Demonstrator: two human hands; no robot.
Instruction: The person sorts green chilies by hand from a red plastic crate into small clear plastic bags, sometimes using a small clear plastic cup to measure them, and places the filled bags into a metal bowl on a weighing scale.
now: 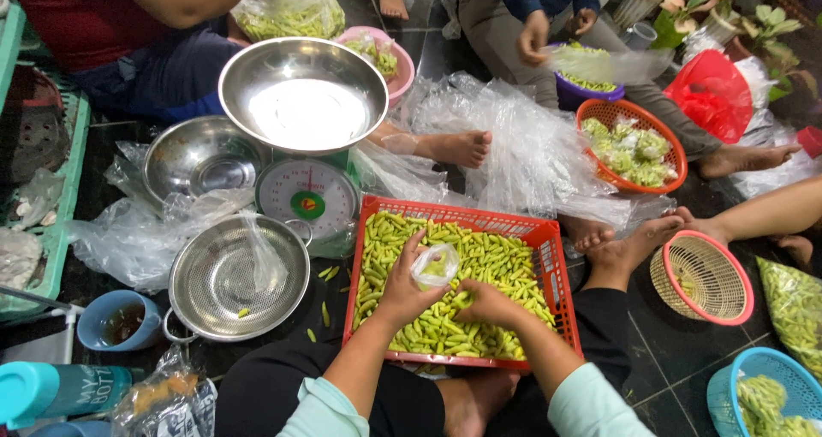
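- The left hand (pixel 402 287) curls its fingers (pixel 417 250) around a small clear plastic bag (pixel 436 265) and holds it up over the crate. A few green pods sit inside the bag.
- The right hand (pixel 485 303) rests just beside the left hand, low on the pile. Its fingers pinch at the green chili peppers (pixel 488 257), but I cannot tell if they hold one.
- Under both hands lies a red plastic crate (pixel 548 231), full of the peppers.
- Just past the left fingers, on the far side, stands a green kitchen scale (pixel 306 199) with a shiny steel bowl (pixel 302 95) on top.
- Out to the left of the left hand sits a steel colander (pixel 218 287) with a handle. A few loose peppers lie on the dark floor between it and the crate.
- Far off to the right of the right hand sits a pink basket (pixel 704 279).
- Across the crate, other people sit on the floor with an orange basket (pixel 638 112) of green pieces.
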